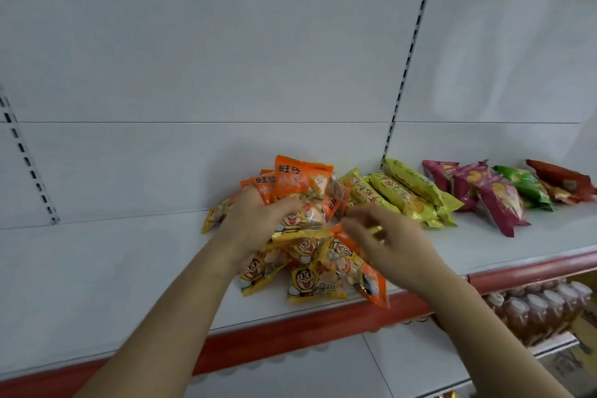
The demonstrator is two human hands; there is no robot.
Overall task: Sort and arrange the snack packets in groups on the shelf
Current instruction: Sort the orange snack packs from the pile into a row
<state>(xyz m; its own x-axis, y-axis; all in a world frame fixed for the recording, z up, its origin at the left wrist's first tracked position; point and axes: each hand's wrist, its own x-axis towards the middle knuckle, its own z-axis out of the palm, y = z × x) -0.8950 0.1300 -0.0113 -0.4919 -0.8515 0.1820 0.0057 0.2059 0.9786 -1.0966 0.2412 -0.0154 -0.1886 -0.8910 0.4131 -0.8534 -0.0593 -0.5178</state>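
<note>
A heap of orange and yellow snack packets lies on the white shelf, near its red front edge. My left hand grips a bunch of orange packets held upright at the back of the heap. My right hand hovers just right of them, blurred, fingers loosely curled over the heap; whether it holds a packet is unclear. Further right lie grouped yellow-green packets, magenta packets, a green packet and red-brown packets.
The shelf's white back panel carries slotted uprights. The left half of the shelf is bare white surface. Below the red edge strip, at the lower right, stand several bottles on a lower shelf.
</note>
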